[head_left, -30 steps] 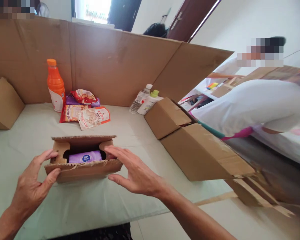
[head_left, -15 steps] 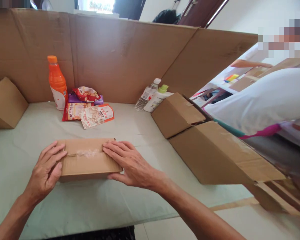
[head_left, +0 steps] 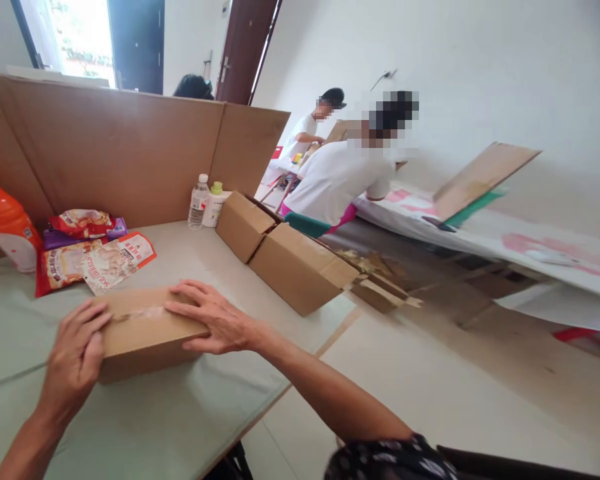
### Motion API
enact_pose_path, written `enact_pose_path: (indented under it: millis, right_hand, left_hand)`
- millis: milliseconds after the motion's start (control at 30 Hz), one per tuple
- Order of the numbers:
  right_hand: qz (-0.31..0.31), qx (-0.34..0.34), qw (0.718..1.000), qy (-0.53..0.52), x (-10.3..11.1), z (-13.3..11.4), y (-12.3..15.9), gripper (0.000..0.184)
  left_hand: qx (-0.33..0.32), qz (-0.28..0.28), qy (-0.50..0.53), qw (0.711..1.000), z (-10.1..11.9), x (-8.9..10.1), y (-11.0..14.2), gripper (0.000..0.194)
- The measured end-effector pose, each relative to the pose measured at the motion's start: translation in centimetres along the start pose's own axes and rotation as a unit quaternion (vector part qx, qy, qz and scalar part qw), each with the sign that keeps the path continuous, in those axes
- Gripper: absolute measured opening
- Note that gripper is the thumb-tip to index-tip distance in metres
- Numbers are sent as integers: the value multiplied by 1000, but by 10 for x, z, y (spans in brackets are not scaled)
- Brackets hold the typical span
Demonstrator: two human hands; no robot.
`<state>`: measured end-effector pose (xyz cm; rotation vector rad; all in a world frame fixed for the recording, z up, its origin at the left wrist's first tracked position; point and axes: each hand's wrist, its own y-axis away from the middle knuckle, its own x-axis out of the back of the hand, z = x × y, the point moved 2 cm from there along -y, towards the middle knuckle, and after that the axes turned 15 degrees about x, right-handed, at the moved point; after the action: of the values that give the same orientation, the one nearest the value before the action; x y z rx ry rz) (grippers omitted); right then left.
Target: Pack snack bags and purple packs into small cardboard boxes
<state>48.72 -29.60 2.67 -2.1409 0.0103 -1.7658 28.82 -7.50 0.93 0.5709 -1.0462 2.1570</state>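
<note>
A small closed cardboard box (head_left: 153, 335) with clear tape along its top seam sits on the cloth-covered table in front of me. My left hand (head_left: 77, 347) holds its left end, fingertips resting on the top edge. At the opposite end my right hand (head_left: 213, 319) grips the box, fingers over the top and thumb against the front side. Just behind the box lie a white and orange snack pouch (head_left: 120, 260), a red snack packet (head_left: 63, 267) and another red packet (head_left: 83, 223) on a purple package (head_left: 55, 239). The underside of the box is hidden.
An orange bottle (head_left: 10, 223) stands at the left. Near the cardboard partition (head_left: 130, 153) are a clear water bottle (head_left: 199, 203) and a white bottle with a green cap (head_left: 215, 205). Open cardboard boxes (head_left: 300, 267) line the table's right edge. People in white shirts (head_left: 337, 177) are beyond.
My view has swung right, showing more of the room and the people there. Both hands stay on the cardboard box, which keeps its place in front of the snack packets.
</note>
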Motion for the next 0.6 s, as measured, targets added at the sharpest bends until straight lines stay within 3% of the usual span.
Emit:
enact_pose_path:
  millis: [100, 200, 267, 400, 500, 600]
  right_hand:
    - [35, -112, 993, 27, 13, 21, 47, 70]
    - [50, -247, 964, 88, 27, 53, 71, 63]
    - [48, -342, 929, 133, 32, 78, 72, 61]
    - [48, -469, 857, 209, 36, 121, 56, 59]
    - [48, -499, 834, 230, 34, 142, 44, 61]
    - [69, -511, 826, 230, 31, 156, 40, 64]
  left_hand:
    - [49, -67, 105, 991, 14, -63, -57, 30]
    - [100, -49, 136, 984, 26, -122, -98, 46]
    - [128, -59, 161, 977, 34, -161, -108, 53]
    - [149, -170, 217, 950, 50, -238, -107, 60]
    - [155, -230, 258, 926, 58, -285, -117, 56]
    - [144, -266, 299, 905, 63, -315, -139, 47]
